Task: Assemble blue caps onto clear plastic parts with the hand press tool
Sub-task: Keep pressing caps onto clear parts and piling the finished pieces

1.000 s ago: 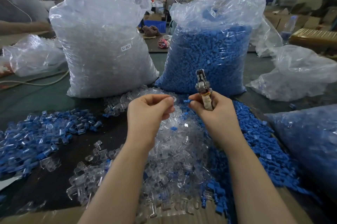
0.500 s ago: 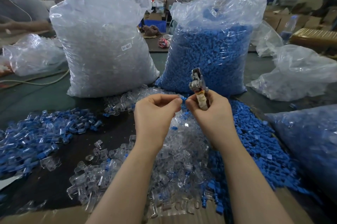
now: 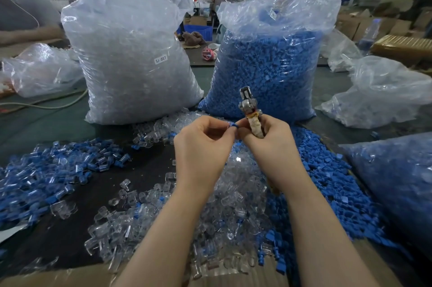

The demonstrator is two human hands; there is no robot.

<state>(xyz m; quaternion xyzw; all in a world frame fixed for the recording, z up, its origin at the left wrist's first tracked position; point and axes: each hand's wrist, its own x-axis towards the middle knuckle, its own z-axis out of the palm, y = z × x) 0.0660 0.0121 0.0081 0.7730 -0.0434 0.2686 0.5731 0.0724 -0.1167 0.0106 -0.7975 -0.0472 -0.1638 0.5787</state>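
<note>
Two bare hands raised together over the middle of the heaped table. Left hand (image 3: 202,146) with fingers curled, pinching a small blue plastic cap (image 3: 233,125) between thumb and fingertip. Right hand (image 3: 268,144) wrapped round the cloth-taped handle of a metal hand press tool (image 3: 248,109), head pointing up and slightly tilted left; thumb and forefinger touching the same blue cap from the right side. Hard to tell whether a clear part sits with the cap between the fingertips.

Directly below the hands, a loose heap of clear plastic parts (image 3: 233,193), spreading toward the near edge. To its right, a wide spill of loose blue caps (image 3: 327,181), touching the clear heap. On the left, well apart across bare dark table surface (image 3: 145,169), a pile of assembled clear-and-blue pieces (image 3: 51,174).

Farther back, two tall transparent sacks standing upright side by side: the left sack full of clear parts (image 3: 135,57), bearing a small white label reading SJ-017 (image 3: 161,60); the right sack full of blue caps (image 3: 268,59), just behind the tool's head. At the near right edge, another plastic bag of blue pieces (image 3: 397,181). Crumpled clear bags (image 3: 378,95) lying far right, one more far left (image 3: 42,69). Cardboard strip (image 3: 70,277) along the near edge.
</note>
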